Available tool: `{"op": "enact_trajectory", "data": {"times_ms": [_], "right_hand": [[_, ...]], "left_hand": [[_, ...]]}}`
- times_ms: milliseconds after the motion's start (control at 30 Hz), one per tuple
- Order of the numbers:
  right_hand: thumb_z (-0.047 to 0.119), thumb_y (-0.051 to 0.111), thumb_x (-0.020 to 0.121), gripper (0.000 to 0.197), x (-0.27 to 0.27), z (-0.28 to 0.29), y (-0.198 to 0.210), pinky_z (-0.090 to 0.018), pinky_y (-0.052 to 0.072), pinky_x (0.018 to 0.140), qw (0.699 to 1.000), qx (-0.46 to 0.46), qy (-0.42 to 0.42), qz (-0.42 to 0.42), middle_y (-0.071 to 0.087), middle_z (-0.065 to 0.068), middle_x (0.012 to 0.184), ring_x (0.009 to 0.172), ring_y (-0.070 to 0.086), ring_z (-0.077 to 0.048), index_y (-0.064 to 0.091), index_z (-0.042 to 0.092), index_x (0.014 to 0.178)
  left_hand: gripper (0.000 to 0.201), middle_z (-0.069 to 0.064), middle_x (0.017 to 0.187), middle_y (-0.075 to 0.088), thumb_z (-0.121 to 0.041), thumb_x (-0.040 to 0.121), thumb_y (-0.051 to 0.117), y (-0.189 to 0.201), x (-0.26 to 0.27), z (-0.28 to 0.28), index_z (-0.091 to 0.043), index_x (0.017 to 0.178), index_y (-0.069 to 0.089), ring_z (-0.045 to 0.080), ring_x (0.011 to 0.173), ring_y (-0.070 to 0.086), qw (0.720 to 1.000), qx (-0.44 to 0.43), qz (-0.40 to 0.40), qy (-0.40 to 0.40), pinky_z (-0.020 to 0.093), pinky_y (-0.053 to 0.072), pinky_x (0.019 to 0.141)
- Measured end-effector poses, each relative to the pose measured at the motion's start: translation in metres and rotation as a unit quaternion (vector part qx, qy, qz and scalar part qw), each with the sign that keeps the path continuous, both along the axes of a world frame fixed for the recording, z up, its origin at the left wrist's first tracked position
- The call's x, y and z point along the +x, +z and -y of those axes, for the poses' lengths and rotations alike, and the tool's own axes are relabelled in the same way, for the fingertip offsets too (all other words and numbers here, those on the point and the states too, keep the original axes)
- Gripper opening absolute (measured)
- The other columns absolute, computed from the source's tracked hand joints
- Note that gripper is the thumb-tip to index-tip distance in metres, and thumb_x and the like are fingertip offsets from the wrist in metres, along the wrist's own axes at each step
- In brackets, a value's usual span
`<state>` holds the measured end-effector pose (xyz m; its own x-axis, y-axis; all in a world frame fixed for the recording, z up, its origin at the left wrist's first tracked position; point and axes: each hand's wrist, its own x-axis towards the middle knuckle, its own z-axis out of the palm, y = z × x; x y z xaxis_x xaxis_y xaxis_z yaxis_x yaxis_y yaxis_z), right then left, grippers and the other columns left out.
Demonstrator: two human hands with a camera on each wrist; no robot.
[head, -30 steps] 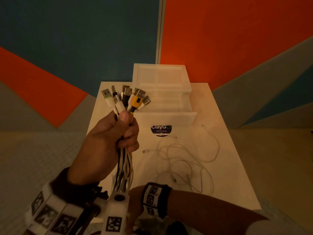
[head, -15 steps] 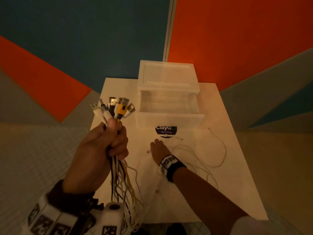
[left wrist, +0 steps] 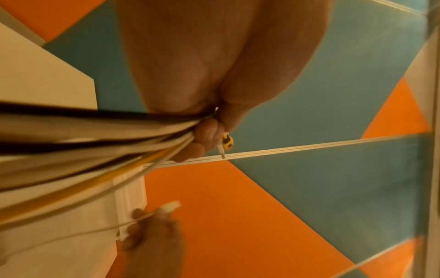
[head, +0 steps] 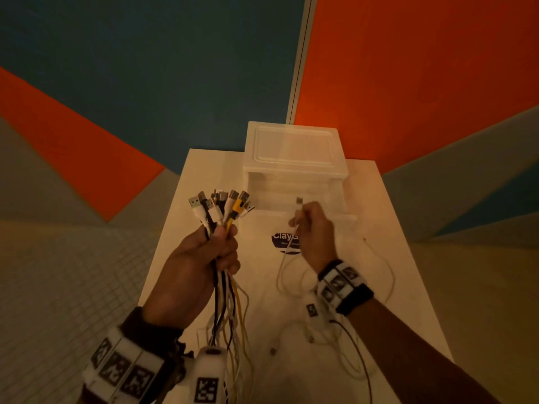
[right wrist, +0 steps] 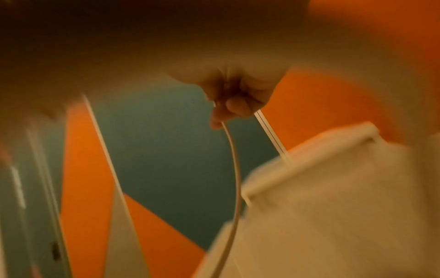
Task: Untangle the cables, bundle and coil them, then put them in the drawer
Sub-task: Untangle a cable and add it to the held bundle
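While the left hand keeps a clenched grip on the cable bundle over the bench's left edge, the right hand pinches a white cable before the open drawer; its slack lies looped on the bench near the right edge.

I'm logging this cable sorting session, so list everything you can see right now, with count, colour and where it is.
cable bundle: several cables, exact count unclear, white, black and yellow, plugs fanned upward, held above the table's left side
single cable: one, white, plug end raised in front of the drawer, the rest trailing to the table
loose cables: count unclear, white, lying on the table
drawer unit: one, translucent white, at the table's far end, drawer pulled open
table: one, white
sticker: one, dark, on the table before the drawer
left hand: grips the cable bundle
right hand: pinches the single cable
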<state>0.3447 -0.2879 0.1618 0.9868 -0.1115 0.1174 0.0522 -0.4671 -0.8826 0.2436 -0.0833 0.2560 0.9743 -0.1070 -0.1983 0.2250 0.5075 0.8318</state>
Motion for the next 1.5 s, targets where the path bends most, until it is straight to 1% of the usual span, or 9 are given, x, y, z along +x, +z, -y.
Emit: {"op": "enact_trajectory", "data": {"times_ms": [333,467,667,833,900,1033,1233,1333,1500], "right_hand": [[0.007,0.056,0.095,0.020,-0.072,-0.015,0.148,-0.026,0.050,0.058,0.959,0.135,0.248,0.009,0.069,-0.005,0.077,0.061,0.063,-0.011,0.052,0.021,0.081],[0.022,0.065,0.088,0.008,-0.067,-0.034,0.132,-0.030,0.055,0.058,0.973,0.103,0.206,0.000,0.067,-0.005,0.084,0.067,0.065,-0.021,0.060,0.023,0.082],[0.018,0.070,0.085,0.010,-0.075,-0.042,0.128,-0.014,0.048,0.056,0.987,0.103,0.099,0.073,0.046,0.005,0.092,0.067,0.052,-0.001,0.062,0.021,0.080],[0.032,0.072,0.081,0.030,-0.078,-0.048,0.117,-0.037,0.058,0.059,0.984,0.152,0.039,0.078,0.046,0.004,0.097,0.080,0.059,-0.017,0.046,0.026,0.095],[0.032,0.068,0.087,0.034,-0.080,-0.040,0.113,-0.017,0.053,0.057,0.982,0.170,0.072,0.047,0.051,-0.002,0.099,0.074,0.060,-0.001,0.042,0.016,0.101],[0.039,0.041,0.100,0.025,-0.102,-0.029,0.078,-0.029,0.056,0.067,0.961,0.106,0.255,-0.017,0.060,0.000,0.093,0.072,0.061,-0.009,0.041,0.017,0.110],[0.034,0.035,0.097,0.020,-0.118,0.017,-0.004,-0.032,0.047,0.070,0.964,-0.089,0.249,0.019,0.049,0.011,0.085,0.074,0.049,-0.007,0.048,0.031,0.082],[0.037,0.035,0.090,0.019,-0.103,0.038,-0.035,-0.039,0.049,0.074,0.980,-0.090,0.176,-0.001,0.049,0.009,0.088,0.077,0.052,-0.017,0.050,0.036,0.078],[0.023,0.040,0.093,0.025,-0.088,0.073,-0.086,-0.035,0.048,0.068,0.977,-0.124,0.141,-0.103,0.052,0.014,0.066,0.063,0.047,-0.002,0.054,0.032,0.075]], "left_hand": [[0.019,0.008,0.070,0.050,-0.017,0.098,0.045,0.001,0.011,0.037,-0.002,0.090,0.054,0.019,0.061,0.045,0.991,0.124,0.034,0.050,0.031,0.039,0.060],[0.027,0.014,0.096,0.073,-0.008,0.102,0.038,0.010,0.005,0.046,-0.001,0.110,0.062,0.027,0.085,0.068,0.987,0.143,0.071,0.036,0.029,0.055,0.069],[0.025,0.014,0.076,0.058,-0.008,0.102,0.036,0.017,-0.006,0.053,-0.004,0.093,0.059,0.027,0.068,0.055,0.989,0.113,0.064,0.065,0.028,0.053,0.055],[0.027,0.004,0.062,0.048,-0.017,0.100,0.040,0.019,-0.004,0.055,-0.007,0.081,0.056,0.013,0.054,0.045,0.988,0.114,0.091,0.050,0.024,0.044,0.052],[0.025,0.003,0.063,0.044,-0.019,0.099,0.042,0.018,-0.002,0.051,-0.008,0.083,0.056,0.013,0.056,0.042,0.989,0.103,0.093,0.050,0.026,0.044,0.056],[0.021,0.001,0.066,0.039,-0.021,0.098,0.042,0.020,0.003,0.042,-0.010,0.081,0.047,0.012,0.055,0.036,0.991,0.078,0.095,0.050,0.026,0.038,0.054],[0.019,-0.002,0.070,0.036,-0.024,0.098,0.044,0.023,0.014,0.012,-0.015,0.081,0.044,0.007,0.053,0.030,0.993,0.035,0.106,0.049,0.022,0.033,0.052],[0.017,-0.001,0.071,0.035,-0.023,0.097,0.045,0.024,0.012,0.011,-0.015,0.082,0.044,0.007,0.053,0.029,0.992,0.041,0.112,0.047,0.023,0.032,0.052],[0.020,-0.002,0.070,0.036,-0.019,0.101,0.040,0.033,0.009,0.005,-0.015,0.082,0.046,0.008,0.055,0.028,0.988,0.032,0.140,0.059,0.021,0.032,0.052]]}}
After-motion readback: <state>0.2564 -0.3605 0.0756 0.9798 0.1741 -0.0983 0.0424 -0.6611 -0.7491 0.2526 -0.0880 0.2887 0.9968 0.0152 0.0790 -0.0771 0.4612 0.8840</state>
